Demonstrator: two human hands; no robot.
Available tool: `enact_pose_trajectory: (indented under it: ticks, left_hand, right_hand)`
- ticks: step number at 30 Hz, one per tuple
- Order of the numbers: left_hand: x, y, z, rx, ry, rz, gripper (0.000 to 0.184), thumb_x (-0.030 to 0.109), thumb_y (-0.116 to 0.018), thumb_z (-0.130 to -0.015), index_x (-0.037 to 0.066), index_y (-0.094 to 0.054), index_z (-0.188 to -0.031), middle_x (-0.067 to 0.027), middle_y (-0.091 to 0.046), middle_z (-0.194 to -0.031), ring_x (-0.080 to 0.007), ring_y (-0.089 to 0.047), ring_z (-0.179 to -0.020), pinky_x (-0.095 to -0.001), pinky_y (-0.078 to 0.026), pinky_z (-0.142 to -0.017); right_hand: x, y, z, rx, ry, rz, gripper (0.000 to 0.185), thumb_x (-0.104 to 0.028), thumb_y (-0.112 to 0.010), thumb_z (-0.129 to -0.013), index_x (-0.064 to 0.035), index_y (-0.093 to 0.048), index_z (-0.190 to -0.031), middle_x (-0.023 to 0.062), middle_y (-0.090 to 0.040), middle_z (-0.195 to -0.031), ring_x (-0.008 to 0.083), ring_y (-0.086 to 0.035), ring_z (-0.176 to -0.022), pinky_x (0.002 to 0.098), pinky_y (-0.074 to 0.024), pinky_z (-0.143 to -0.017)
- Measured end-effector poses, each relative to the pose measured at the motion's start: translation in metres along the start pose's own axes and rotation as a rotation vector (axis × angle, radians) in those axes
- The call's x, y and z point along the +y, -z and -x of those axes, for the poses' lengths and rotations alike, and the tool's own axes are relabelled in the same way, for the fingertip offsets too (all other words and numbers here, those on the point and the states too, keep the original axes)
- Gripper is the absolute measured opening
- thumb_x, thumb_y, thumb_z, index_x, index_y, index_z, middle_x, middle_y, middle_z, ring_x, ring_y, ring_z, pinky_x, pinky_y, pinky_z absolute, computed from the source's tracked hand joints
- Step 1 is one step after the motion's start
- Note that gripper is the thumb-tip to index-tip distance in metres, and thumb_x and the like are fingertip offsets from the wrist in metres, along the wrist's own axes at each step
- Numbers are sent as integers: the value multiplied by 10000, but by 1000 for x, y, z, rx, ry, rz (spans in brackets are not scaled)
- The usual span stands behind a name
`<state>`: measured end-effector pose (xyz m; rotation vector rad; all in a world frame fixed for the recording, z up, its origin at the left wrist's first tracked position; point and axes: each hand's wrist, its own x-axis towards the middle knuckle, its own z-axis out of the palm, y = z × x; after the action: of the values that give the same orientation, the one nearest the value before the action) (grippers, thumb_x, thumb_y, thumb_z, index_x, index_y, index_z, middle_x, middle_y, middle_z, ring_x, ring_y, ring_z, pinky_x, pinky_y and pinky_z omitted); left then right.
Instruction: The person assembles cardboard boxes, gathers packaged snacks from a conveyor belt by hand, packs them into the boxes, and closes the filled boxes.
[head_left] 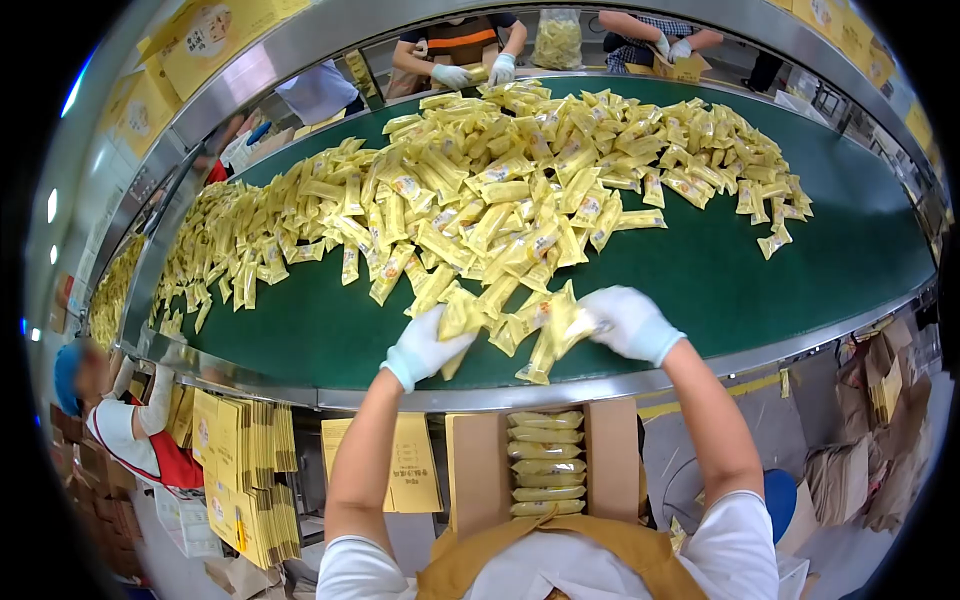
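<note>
My left hand [426, 347], in a white glove, is closed round a yellow snack packet [461, 312] at the near edge of the pile. In my right hand [634, 324], also gloved, is another yellow packet [568, 320], tilted and slightly blurred. A few loose packets lie between the hands, partly hidden by what I hold. Beyond them a large heap of the same packets [500, 190] spreads over the green conveyor belt [700, 330]. Below the belt's edge, right in front of me, an open cardboard box [480, 470] holds a row of several packets [547, 466].
A metal rail [480, 400] runs along the near belt edge. Flattened yellow cartons [240, 470] stand stacked at left, beside a person in a red apron [178, 463]. Gloved co-workers' hands [452, 76] work across the belt. Brown cardboard [840, 480] lies at right.
</note>
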<state>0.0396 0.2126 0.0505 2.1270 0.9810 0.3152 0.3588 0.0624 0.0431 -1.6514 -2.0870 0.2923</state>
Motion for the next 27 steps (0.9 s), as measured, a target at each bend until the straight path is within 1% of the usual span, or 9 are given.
enact_pose_trajectory:
  ticks: [3, 4, 7, 8, 11, 16, 23, 25, 27]
  left_hand:
    - [40, -25, -23, 77, -108, 152, 496, 373, -776, -847, 22, -637, -1169, -185, -722, -1025, -341, -697, -950, -387, -540, -866]
    - [44, -37, -37, 92, -189, 79, 503, 369, -775, -848, 31, -629, -1190, -171, -723, -1010, -322, -705, -917, -394, -545, -841]
    - [81, -67, -71, -67, -97, -346, 473, 341, -768, -833, 49, -611, -1171, -199, -718, -1050, -362, -700, -947, -425, -555, -817]
    - [93, -76, -76, -126, -57, -445, 460, 330, -768, -827, 55, -608, -1158, -205, -717, -1049, -369, -700, -952, -431, -558, -812]
    - [58, -126, -104, -97, -201, -666, 420, 315, -762, -807, 74, -596, -1108, -207, -715, -1023, -369, -704, -950, -450, -563, -805]
    - [72, -135, -103, -145, -82, -735, 386, 302, -740, -811, 87, -592, -1097, -185, -711, -1047, -363, -698, -971, -463, -555, -828]
    - [54, -70, -43, 32, -115, -588, 503, 259, -723, -836, 189, -583, -1314, -116, -708, -1124, -322, -682, -1022, -429, -543, -846]
    - [28, -51, -16, 168, -146, -692, 486, 84, -703, -786, 166, -587, -1250, -90, -690, -1057, -299, -679, -963, -432, -534, -822]
    - [-7, -41, 6, 311, -211, -862, 378, 52, -608, -823, 134, -607, -1191, -53, -686, -1049, -246, -661, -1016, -393, -505, -890]
  right_hand:
    - [-16, -53, -23, -181, 207, -20, 113, -142, -688, -800, -124, -677, -911, 121, -701, -898, 355, -678, -904, 436, -540, -824]
    - [-20, -71, -26, -282, 230, 58, 96, -140, -665, -819, -134, -685, -913, 113, -708, -905, 354, -686, -889, 431, -546, -811]
    - [-18, -97, -26, -144, 301, 173, 86, -142, -621, -851, -133, -693, -897, 96, -717, -889, 337, -704, -844, 432, -554, -799]
    - [-20, -97, -23, -152, 258, 221, 87, -145, -611, -860, -128, -687, -899, 95, -717, -889, 326, -708, -847, 429, -552, -799]
    - [-23, -83, -14, -217, 119, 342, 89, -152, -593, -879, -114, -666, -913, 96, -715, -892, 299, -715, -858, 422, -547, -798]
    - [0, -46, 25, -308, -109, 354, 105, -126, -625, -844, -108, -617, -947, 112, -709, -929, 294, -713, -889, 421, -538, -791]
    - [59, -33, 90, 9, -356, 527, 168, -117, -636, -825, -109, -620, -993, 93, -657, -886, 294, -678, -838, 430, -514, -800]
    - [70, -41, 109, 132, -395, 601, 279, -202, -683, -823, -112, -633, -1082, 68, -614, -855, 272, -645, -862, 427, -481, -832]
    - [56, -46, 115, 229, -340, 630, 397, -266, -725, -803, -100, -618, -1146, 72, -604, -874, 275, -629, -890, 437, -471, -847]
